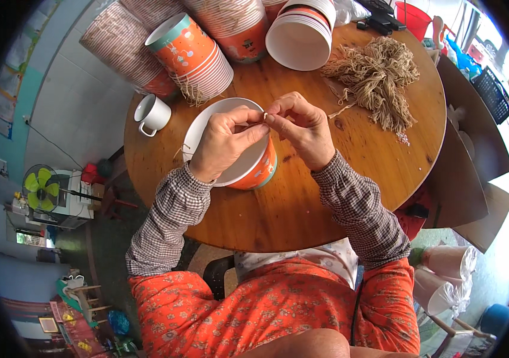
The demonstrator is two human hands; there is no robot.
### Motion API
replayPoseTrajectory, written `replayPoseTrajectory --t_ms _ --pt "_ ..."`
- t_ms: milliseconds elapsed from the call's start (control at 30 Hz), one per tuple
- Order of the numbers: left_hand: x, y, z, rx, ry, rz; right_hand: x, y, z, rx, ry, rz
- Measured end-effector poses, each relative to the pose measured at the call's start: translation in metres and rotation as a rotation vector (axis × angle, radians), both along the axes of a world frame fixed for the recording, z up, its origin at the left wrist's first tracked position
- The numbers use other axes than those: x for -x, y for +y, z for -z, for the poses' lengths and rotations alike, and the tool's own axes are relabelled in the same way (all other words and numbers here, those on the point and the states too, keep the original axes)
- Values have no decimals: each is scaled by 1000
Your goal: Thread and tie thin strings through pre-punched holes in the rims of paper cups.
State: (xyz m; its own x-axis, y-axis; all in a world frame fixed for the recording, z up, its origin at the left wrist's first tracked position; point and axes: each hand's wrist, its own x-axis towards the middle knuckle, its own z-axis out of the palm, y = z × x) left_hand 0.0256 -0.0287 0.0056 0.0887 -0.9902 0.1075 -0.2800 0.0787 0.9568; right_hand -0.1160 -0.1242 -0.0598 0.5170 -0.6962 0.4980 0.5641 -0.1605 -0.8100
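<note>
A paper bucket (257, 170), orange outside with a teal band and white inside, lies tilted on the round wooden table, its mouth toward me. Over its mouth my left hand (224, 140) is closed in a pinch. Beside it, just past the bucket's right rim, my right hand (305, 130) is pinched too. Their fingertips meet on a short pale cord (265, 116); most of it is hidden by the fingers. A loose strand (184, 149) sticks out at the bucket's left rim. A heap of beige cords (380, 80) lies to the right.
Behind the bucket stand a stack of orange buckets (192, 56) with cords, more stacks, and white-mouthed nested buckets (299, 45). A white enamel mug (154, 113) sits at the left table edge (254, 243). Cardboard (454, 173) leans at the right. A green fan (41, 188) stands far left.
</note>
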Motion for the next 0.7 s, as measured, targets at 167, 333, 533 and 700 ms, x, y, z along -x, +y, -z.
replayPoseTrajectory --t_ms 167,333,533,700 --pt "-5 -3 4 97 -188 32 5 1 -6 -220 -29 -205" --pt "-2 -3 -5 48 -79 -58 5 -12 2 179 109 -19" --pt "-21 7 -9 24 -90 -136 8 1 -6 893 425 394" --pt "-27 13 -9 56 -169 -153 9 22 -16 855 410 365"
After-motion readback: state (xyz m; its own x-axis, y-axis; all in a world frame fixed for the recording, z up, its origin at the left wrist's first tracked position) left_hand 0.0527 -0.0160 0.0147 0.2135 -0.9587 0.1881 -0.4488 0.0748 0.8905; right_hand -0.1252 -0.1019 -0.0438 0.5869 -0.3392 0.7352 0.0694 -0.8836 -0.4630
